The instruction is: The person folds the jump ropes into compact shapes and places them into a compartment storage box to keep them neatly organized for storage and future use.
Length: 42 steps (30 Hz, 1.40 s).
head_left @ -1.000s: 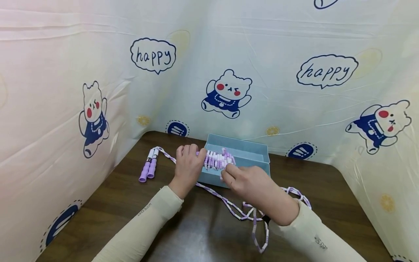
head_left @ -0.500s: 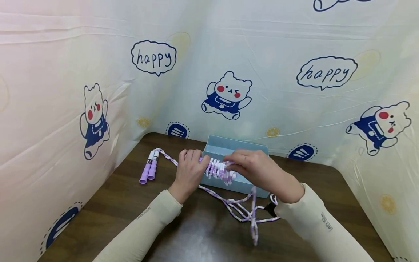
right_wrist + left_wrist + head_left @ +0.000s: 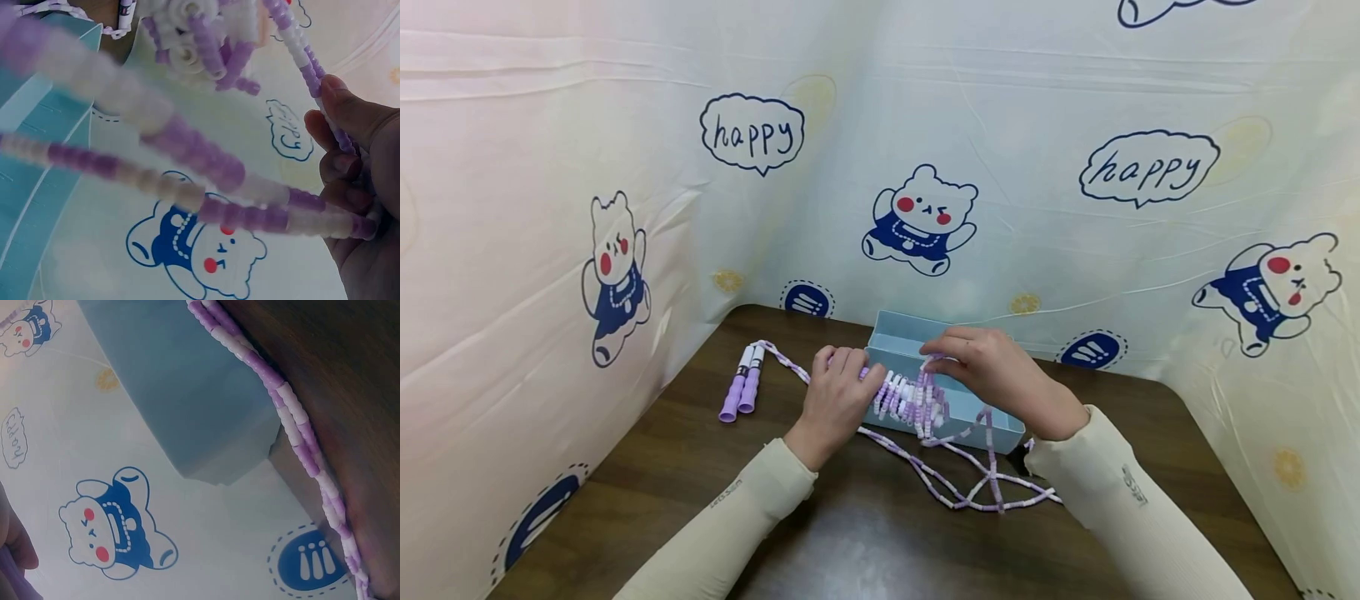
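Observation:
My left hand [image 3: 837,402] grips one end of a bundle of wound purple-and-white beaded jump rope [image 3: 904,400], held over a light blue box [image 3: 996,421]. What lies inside its fist is mostly hidden; a bit of purple shows there. At the bundle's other end my right hand [image 3: 988,371] holds a doubled length of the rope, pinched between thumb and fingers [image 3: 334,94]. From the right palm two more strands [image 3: 244,215] run across the right wrist view. Rope turns circle the bundle side by side, with white ring-shaped bead ends [image 3: 186,53] showing.
Two purple handles with white tops [image 3: 741,387] lie at the table's left, joined to a rope running toward the left hand. Loose loops of beaded rope [image 3: 936,492] spread over the wooden table [image 3: 850,533] before the box. A printed curtain [image 3: 1037,83] encloses the table.
My right hand has risen from in front of the bundle and swung over it, drawing rope up around its right end. The left hand keeps its grip, slightly lower. The loose loops have shifted.

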Each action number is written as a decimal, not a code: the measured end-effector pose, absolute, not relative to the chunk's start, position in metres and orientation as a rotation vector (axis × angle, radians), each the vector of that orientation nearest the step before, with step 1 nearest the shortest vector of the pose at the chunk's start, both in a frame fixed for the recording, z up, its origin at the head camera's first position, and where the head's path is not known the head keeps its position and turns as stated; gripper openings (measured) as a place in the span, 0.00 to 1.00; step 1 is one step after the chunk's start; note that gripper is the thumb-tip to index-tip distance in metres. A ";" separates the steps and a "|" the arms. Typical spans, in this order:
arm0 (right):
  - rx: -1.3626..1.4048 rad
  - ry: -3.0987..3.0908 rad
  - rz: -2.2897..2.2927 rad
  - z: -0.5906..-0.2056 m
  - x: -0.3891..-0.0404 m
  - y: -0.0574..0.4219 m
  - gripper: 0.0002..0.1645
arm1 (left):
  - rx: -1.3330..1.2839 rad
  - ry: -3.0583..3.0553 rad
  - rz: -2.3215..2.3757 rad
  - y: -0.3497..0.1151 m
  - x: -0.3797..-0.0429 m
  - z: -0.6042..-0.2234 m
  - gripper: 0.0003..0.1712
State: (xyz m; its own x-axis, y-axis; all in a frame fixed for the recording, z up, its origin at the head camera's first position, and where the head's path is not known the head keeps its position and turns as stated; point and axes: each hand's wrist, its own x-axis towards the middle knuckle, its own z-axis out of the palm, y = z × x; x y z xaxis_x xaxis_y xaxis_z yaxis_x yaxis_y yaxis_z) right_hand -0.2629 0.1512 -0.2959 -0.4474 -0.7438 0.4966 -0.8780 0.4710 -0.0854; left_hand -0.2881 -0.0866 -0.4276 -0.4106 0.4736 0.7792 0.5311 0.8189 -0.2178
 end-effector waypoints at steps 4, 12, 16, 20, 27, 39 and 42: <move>1.366 -2.342 0.487 -0.299 -0.267 0.153 0.14 | -0.749 -2.066 -0.079 -0.087 -0.287 -0.428 0.15; 1.407 -2.351 0.498 -0.305 -0.275 0.155 0.11 | -0.786 -2.021 -0.098 -0.088 -0.286 -0.425 0.11; 1.418 -2.380 0.517 -0.309 -0.281 0.157 0.11 | -0.824 -1.978 -0.110 -0.087 -0.284 -0.424 0.10; 1.410 -2.428 0.621 -0.314 -0.287 0.157 0.11 | -0.848 -1.964 -0.145 -0.087 -0.282 -0.423 0.10; 1.399 -2.421 0.879 -0.332 -0.297 0.156 0.10 | -0.882 -1.980 -0.211 -0.086 -0.280 -0.421 0.11; 1.364 -2.414 1.024 -0.353 -0.296 0.146 0.10 | -0.875 -1.910 -0.268 -0.085 -0.277 -0.416 0.15; 1.357 -2.369 1.018 -0.350 -0.295 0.147 0.09 | -0.882 -1.894 -0.297 -0.086 -0.277 -0.415 0.16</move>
